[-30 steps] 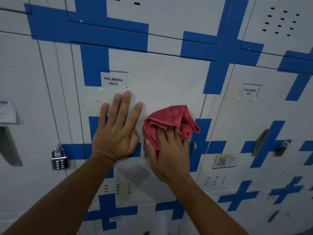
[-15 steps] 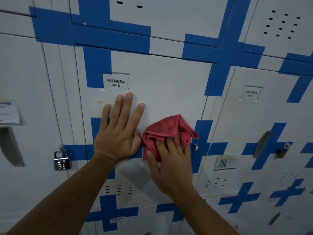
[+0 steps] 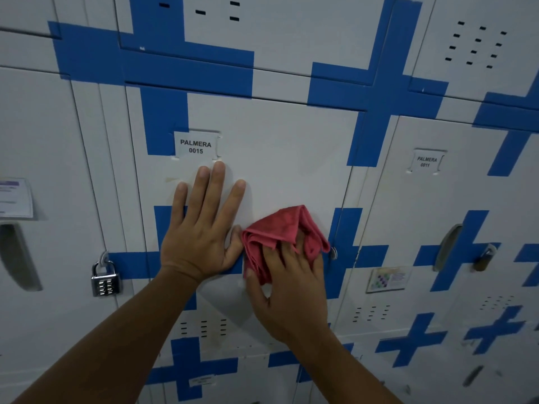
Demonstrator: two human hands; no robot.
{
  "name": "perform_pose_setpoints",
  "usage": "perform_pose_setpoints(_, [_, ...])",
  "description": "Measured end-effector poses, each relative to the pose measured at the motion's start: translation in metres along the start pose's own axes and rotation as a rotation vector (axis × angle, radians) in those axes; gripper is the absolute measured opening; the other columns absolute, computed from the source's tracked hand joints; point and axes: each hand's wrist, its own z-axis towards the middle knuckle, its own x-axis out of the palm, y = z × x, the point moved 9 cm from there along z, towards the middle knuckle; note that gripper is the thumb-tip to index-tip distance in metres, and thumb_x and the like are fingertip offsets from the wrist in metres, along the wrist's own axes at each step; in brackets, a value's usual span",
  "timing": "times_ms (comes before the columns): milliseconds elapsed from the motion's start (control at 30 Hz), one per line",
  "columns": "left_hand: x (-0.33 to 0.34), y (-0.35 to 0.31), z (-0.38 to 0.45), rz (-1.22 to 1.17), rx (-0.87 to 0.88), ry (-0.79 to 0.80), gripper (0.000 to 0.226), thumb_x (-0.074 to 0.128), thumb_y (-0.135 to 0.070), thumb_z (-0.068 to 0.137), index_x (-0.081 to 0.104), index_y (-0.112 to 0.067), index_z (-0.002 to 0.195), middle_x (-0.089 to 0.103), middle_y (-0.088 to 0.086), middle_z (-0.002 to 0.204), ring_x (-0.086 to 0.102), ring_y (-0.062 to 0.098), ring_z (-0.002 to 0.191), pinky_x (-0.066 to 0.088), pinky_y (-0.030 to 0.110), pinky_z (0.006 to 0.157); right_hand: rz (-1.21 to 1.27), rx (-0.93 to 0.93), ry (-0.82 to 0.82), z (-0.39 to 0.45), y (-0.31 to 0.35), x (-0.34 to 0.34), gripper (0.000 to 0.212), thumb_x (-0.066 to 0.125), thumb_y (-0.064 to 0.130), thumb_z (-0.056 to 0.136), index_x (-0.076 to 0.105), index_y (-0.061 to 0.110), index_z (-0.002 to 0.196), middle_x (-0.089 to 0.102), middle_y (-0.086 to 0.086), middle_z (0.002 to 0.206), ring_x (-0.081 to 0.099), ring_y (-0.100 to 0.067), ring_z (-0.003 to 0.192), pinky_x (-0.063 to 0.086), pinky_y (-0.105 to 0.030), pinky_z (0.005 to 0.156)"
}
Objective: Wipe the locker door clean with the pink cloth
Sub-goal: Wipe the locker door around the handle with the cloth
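- combination padlock (image 3: pixel 105 279) hangs on the locker to the left, just beside the target door's left edge. Not part of the job.
- locker door (image 3: pixel 285 158): white panel with blue cross markings, name tag (image 3: pixel 196 144) reading PALMERA 0015 near its upper left. Door is closed.
- left hand (image 3: pixel 198 228) lies flat on the door below the tag, fingers straight and spread wide, holding nothing. Looks like it's bracing the panel.
- pink cloth (image 3: pixel 284 231) is bunched up against the door's middle-right area, touching the left thumb on one side and near the door's right edge on the other.
- right hand (image 3: pixel 291 284) presses the cloth onto the door; fingers curled into the folds, thumb under the lower left of the bundle.
- Progress, my read: mid-wipe. Cloth is working the centre band. No way to tell from surface sheen which areas are done; a faint yellowish mark (image 3: pixel 172 179) left of the left hand's fingers looks untouched. Upper panel, the area under the left hand, and the lower vented part likely still need a pass.
- Containers: lockers all closed, contents not visible.
- Neighbour locker on the right has a small brass padlock (image 3: pixel 485 259); untouched.
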Motion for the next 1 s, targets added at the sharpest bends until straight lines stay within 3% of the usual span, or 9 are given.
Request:
perform_pose_setpoints(67, [-0.001,0.000,0.000,-0.001,-0.003,-0.004,0.074,0.038,-0.044,0.094,0.019,-0.013,0.158,0.009,0.020,0.164,0.005,0.034,0.153,0.005,0.052,0.124,-0.050,-0.002,-0.010,0.001,-0.010,-0.003,0.055,0.043,0.053,0.095,0.037,0.032,0.146,0.043,0.007,0.149,0.019,-0.012,0.146,0.002,-0.040,0.121])
perform_pose_setpoints(133, [-0.001,0.000,0.000,0.002,-0.005,-0.009,0.073,0.037,-0.043,0.094,0.019,-0.013,0.158,0.010,0.019,0.164,0.005,0.034,0.153,0.007,0.053,0.123,-0.044,0.113,-0.024,-0.001,-0.028,-0.004,0.060,0.037,0.057,0.095,0.031,0.031,0.149,0.036,0.003,0.154,0.016,-0.017,0.148,0.009,-0.049,0.121])
perform_pose_setpoints(267, [0.000,0.000,-0.001,0.004,-0.002,0.005,0.075,0.037,-0.044,0.094,0.017,-0.014,0.159,0.008,0.019,0.164,0.003,0.034,0.153,0.007,0.053,0.124,0.009,0.274,-0.050,-0.009,-0.044,0.001,0.073,0.032,0.063,0.093,0.019,0.026,0.154,0.023,-0.002,0.160,0.011,-0.022,0.150,0.008,-0.049,0.121])
perform_pose_setpoints(433, [-0.001,0.000,0.000,0.013,-0.007,-0.011,0.077,0.040,-0.047,0.093,0.018,-0.014,0.159,0.008,0.019,0.164,0.002,0.033,0.153,0.005,0.052,0.124,0.052,0.163,-0.033,0.001,-0.010,-0.001,0.069,0.038,0.064,0.092,0.030,0.028,0.150,0.033,0.005,0.155,0.019,-0.017,0.147,0.012,-0.049,0.119])
perform_pose_setpoints(567, [0.001,0.000,0.000,0.020,0.003,0.002,0.086,0.038,-0.061,0.090,0.016,-0.014,0.159,0.003,0.018,0.164,0.001,0.033,0.153,0.003,0.051,0.124,0.065,0.001,0.048,0.002,0.015,0.006,0.058,0.038,0.063,0.094,0.034,0.036,0.145,0.041,0.013,0.147,0.031,-0.012,0.141,0.006,-0.036,0.120])
perform_pose_setpoints(733, [0.001,0.000,0.000,0.004,-0.007,0.005,0.077,0.038,-0.048,0.093,0.016,-0.014,0.159,0.007,0.019,0.164,0.001,0.032,0.154,0.005,0.052,0.124,0.070,0.130,0.004,0.001,-0.019,0.005,0.070,0.030,0.067,0.093,0.014,0.034,0.153,0.017,0.009,0.160,0.005,-0.015,0.150,-0.007,-0.045,0.120])
perform_pose_setpoints(800, [0.001,0.000,0.000,-0.006,-0.007,0.003,0.075,0.037,-0.045,0.094,0.016,-0.014,0.159,0.007,0.018,0.164,0.000,0.032,0.154,0.005,0.052,0.124,0.104,0.203,-0.001,-0.005,-0.026,0.009,0.074,0.030,0.070,0.092,0.016,0.030,0.152,0.021,0.005,0.160,0.009,-0.017,0.150,-0.002,-0.048,0.121])
perform_pose_setpoints(933, [-0.001,0.001,0.000,0.010,-0.006,-0.010,0.073,0.036,-0.044,0.094,0.018,-0.014,0.159,0.009,0.019,0.164,0.002,0.033,0.153,0.006,0.052,0.124,0.153,0.231,0.062,-0.036,-0.024,0.028,0.063,0.034,0.071,0.090,0.031,0.035,0.142,0.042,0.012,0.144,0.034,-0.015,0.140,0.013,-0.049,0.119])
perform_pose_setpoints(1000, [-0.001,0.000,-0.001,0.015,-0.005,-0.014,0.074,0.038,-0.043,0.093,0.019,-0.013,0.158,0.010,0.019,0.164,0.003,0.033,0.153,0.006,0.053,0.124,0.113,0.229,0.125,-0.057,-0.031,0.044,0.064,0.035,0.070,0.090,0.032,0.036,0.144,0.041,0.012,0.147,0.032,-0.016,0.141,0.008,-0.046,0.120])
